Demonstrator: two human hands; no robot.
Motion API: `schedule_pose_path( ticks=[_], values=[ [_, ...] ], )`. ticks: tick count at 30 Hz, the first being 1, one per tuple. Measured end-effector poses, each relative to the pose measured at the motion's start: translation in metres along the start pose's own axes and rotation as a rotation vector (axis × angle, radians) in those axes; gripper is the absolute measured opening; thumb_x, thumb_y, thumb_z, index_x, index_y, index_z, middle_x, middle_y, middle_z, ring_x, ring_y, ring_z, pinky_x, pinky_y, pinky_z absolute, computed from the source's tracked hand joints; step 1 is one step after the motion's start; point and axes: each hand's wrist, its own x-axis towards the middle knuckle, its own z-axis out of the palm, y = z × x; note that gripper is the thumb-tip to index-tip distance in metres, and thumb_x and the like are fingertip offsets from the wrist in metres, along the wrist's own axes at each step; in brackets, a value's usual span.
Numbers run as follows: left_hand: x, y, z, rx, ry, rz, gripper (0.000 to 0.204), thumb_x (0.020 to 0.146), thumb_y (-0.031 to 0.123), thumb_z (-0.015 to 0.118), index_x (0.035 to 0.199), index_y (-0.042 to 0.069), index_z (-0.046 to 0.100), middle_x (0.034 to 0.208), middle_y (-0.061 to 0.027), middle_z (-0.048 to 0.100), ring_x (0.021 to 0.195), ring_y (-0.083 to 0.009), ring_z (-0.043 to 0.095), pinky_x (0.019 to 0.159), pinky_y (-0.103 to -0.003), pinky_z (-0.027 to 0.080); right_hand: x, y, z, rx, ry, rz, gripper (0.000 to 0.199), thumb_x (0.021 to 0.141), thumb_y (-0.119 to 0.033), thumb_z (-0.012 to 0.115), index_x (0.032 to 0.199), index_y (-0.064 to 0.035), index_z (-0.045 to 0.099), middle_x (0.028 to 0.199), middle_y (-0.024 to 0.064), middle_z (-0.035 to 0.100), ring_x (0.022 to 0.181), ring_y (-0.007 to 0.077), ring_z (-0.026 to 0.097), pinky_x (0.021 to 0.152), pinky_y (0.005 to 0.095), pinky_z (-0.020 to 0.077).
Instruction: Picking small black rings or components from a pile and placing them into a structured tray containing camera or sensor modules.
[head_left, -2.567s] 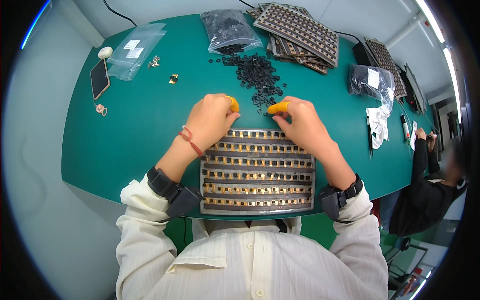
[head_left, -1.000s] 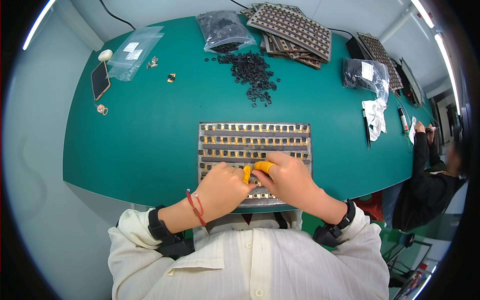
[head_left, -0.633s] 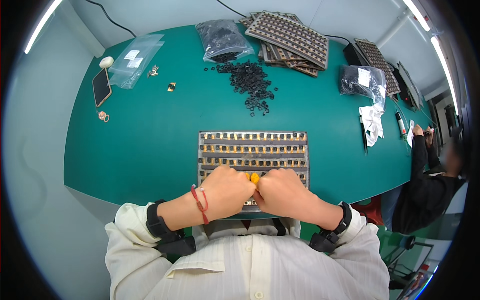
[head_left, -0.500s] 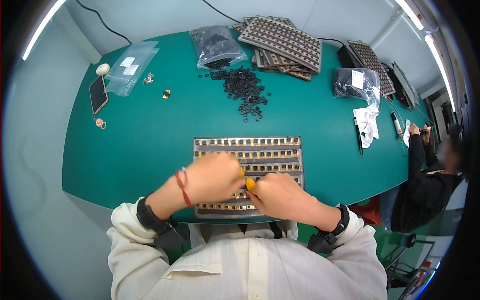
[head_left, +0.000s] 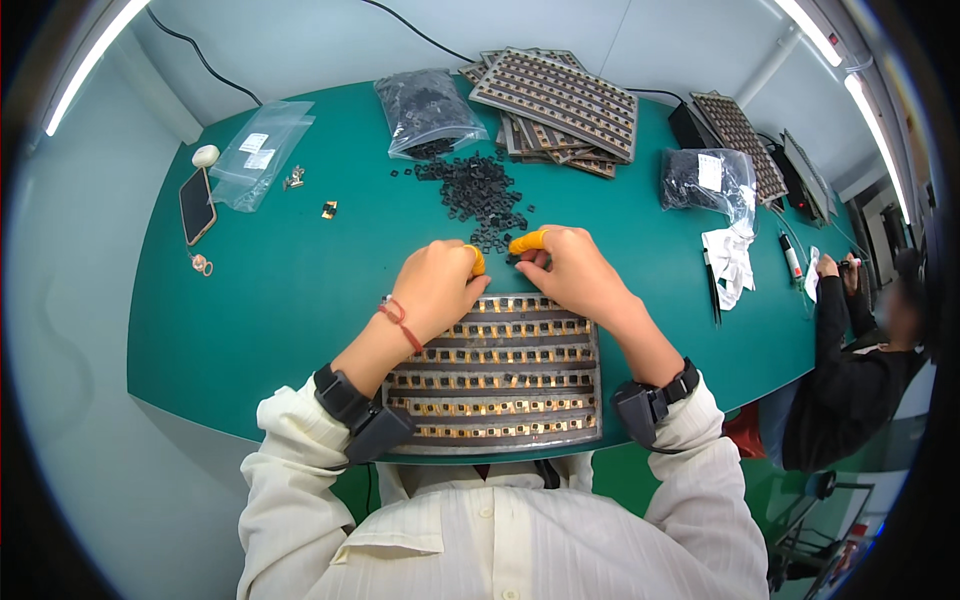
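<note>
At the near end of a pile of small black square pieces (head_left: pixel 478 190), my right hand (head_left: pixel 572 272) is closed in a pinch, with a small black piece (head_left: pixel 513 259) at its fingertips. My left hand (head_left: pixel 432 288) is also closed, its fingers curled down over the far edge of the tray; what they hold, if anything, is hidden. Both index fingers wear yellow finger cots. Below my hands lies a grey tray (head_left: pixel 500 394) with rows of gold-coloured parts, many carrying a black piece. My left hand and forearm cover its far left corner.
Clear bags of black pieces (head_left: pixel 425 105) (head_left: pixel 690 180), a stack of similar trays (head_left: pixel 560 95) and tweezers (head_left: pixel 712 288) lie farther off. A phone (head_left: pixel 197 207) and flat plastic bags (head_left: pixel 255 155) are at left. A person in black (head_left: pixel 850 390) works at the right.
Both hands have moved away from me, from over the tray's middle to its far edge and the pile. The right hand now has a black piece at its fingertips.
</note>
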Motion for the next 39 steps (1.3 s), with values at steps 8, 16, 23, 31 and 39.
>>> schedule_pose_path(
  ticks=[8,16,23,31,39],
  values=[
    [-0.010,-0.025,-0.002,0.180,0.166,0.033,0.019,0.085,0.016,0.070,0.093,-0.001,0.073,0.082,-0.0158,0.066,0.073,-0.0340,0.066,0.068,-0.041,0.053,0.004,-0.008,0.008,-0.067,-0.043,-0.009,0.017,0.081,-0.006,0.073,0.089,0.0077,0.069,0.084,0.0196,0.068,0.078,0.0319,0.068,0.070,0.0387,0.0546],
    [-0.012,-0.018,-0.008,-0.135,0.047,-0.051,0.020,0.081,0.009,0.074,0.096,-0.002,0.072,0.089,-0.0142,0.070,0.078,-0.0268,0.070,0.069,-0.036,0.055,0.002,0.002,0.000,-0.029,0.062,0.013,0.014,0.083,-0.006,0.071,0.090,0.0062,0.071,0.080,0.0175,0.070,0.071,0.0265,0.069,0.065,0.0355,0.0556],
    [-0.004,-0.009,-0.001,-0.027,0.063,-0.027,0.015,0.081,0.012,0.075,0.088,-0.002,0.072,0.083,-0.0130,0.069,0.076,-0.0279,0.069,0.066,-0.037,0.055,-0.006,0.019,-0.008,0.002,0.063,0.092,0.019,0.083,-0.009,0.074,0.095,0.0056,0.073,0.075,0.0122,0.071,0.063,0.0143,0.065,0.061,0.0284,0.0530],
    [-0.004,-0.005,0.000,0.049,0.083,-0.056,0.016,0.078,0.013,0.074,0.082,-0.002,0.071,0.078,-0.0128,0.067,0.070,-0.0293,0.066,0.063,-0.039,0.053,-0.002,0.002,0.015,-0.090,0.023,0.140,0.023,0.081,-0.018,0.077,0.085,0.0044,0.072,0.076,0.0161,0.071,0.071,0.0303,0.070,0.065,0.0394,0.0561],
    [-0.058,-0.009,-0.040,-0.119,-0.043,0.025,0.013,0.078,0.010,0.071,0.082,-0.002,0.069,0.076,-0.0111,0.063,0.065,-0.0258,0.063,0.060,-0.034,0.051,-0.002,0.001,0.019,-0.084,0.045,0.072,0.016,0.081,-0.009,0.074,0.088,0.0051,0.072,0.080,0.0191,0.071,0.076,0.0326,0.071,0.070,0.0401,0.0567]
  ],
)
